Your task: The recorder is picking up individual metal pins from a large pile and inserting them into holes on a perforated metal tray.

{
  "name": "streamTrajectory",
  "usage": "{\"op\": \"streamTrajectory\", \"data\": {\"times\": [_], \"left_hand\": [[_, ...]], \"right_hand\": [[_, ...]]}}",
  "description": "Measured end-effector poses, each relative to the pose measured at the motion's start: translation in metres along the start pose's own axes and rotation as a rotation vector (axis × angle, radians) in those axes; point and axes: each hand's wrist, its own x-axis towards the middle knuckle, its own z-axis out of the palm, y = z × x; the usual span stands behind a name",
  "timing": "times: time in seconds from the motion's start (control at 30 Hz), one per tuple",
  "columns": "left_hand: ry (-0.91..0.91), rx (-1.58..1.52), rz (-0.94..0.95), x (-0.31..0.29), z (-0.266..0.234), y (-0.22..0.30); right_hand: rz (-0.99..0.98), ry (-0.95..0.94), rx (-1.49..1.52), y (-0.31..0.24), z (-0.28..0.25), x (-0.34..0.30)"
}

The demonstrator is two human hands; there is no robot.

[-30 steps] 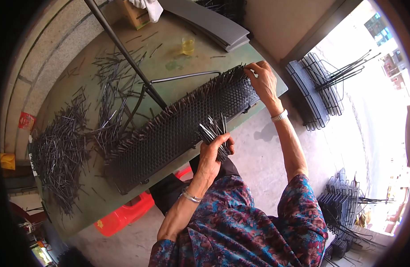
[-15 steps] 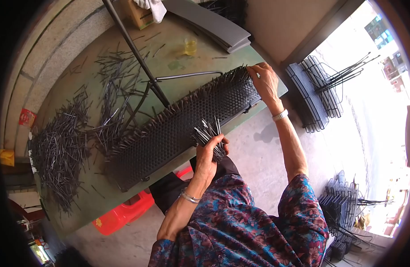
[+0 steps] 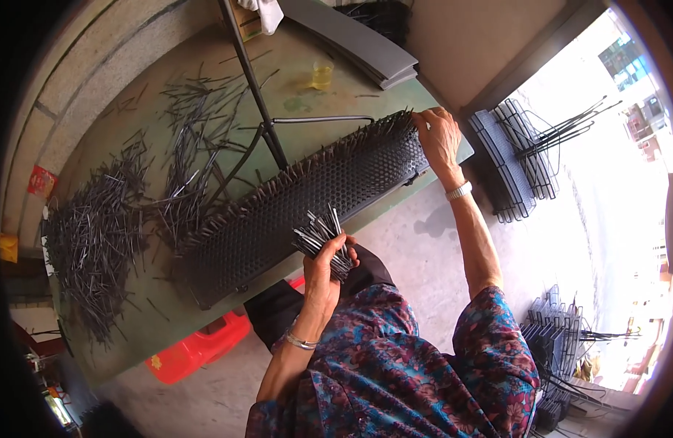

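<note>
My left hand (image 3: 326, 271) is closed around a bundle of thin dark strips (image 3: 318, 232), their pale shiny ends fanning out above the fist. It is just in front of a long black panel (image 3: 274, 230) dotted with rows of small holes, which lies slantwise along the table's near edge. Dark strips stick up in a row along the panel's far side. At its right end my right hand (image 3: 440, 140) has its fingers bent together against the last of these strips; what the fingertips hold is hidden.
Heaps of loose dark strips (image 3: 95, 241) cover the left of the green table (image 3: 150, 321). A metal pole (image 3: 252, 80) rises behind the panel. Farther back are a cup of yellow liquid (image 3: 322, 74) and grey sheets (image 3: 358, 44). A red stool (image 3: 198, 350) stands beneath; wire-framed panels (image 3: 504, 160) stand right.
My left hand has moved left and slightly down with the bundle of strips. My right hand stays at the panel's right end. The view has shifted slightly.
</note>
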Motion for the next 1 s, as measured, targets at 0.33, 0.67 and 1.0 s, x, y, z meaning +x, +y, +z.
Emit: {"op": "streamTrajectory", "data": {"times": [0.33,0.67,1.0], "left_hand": [[0.098,0.0,0.053,-0.011,-0.029,0.01],[0.114,-0.079,0.044,-0.019,-0.048,0.011],[0.115,-0.149,0.101,-0.03,-0.055,0.016]], "right_hand": [[0.028,0.02,-0.054,-0.004,-0.002,-0.005],[0.392,-0.388,0.603,0.106,0.044,-0.059],[0.324,-0.17,0.513,0.074,0.053,-0.058]]}}
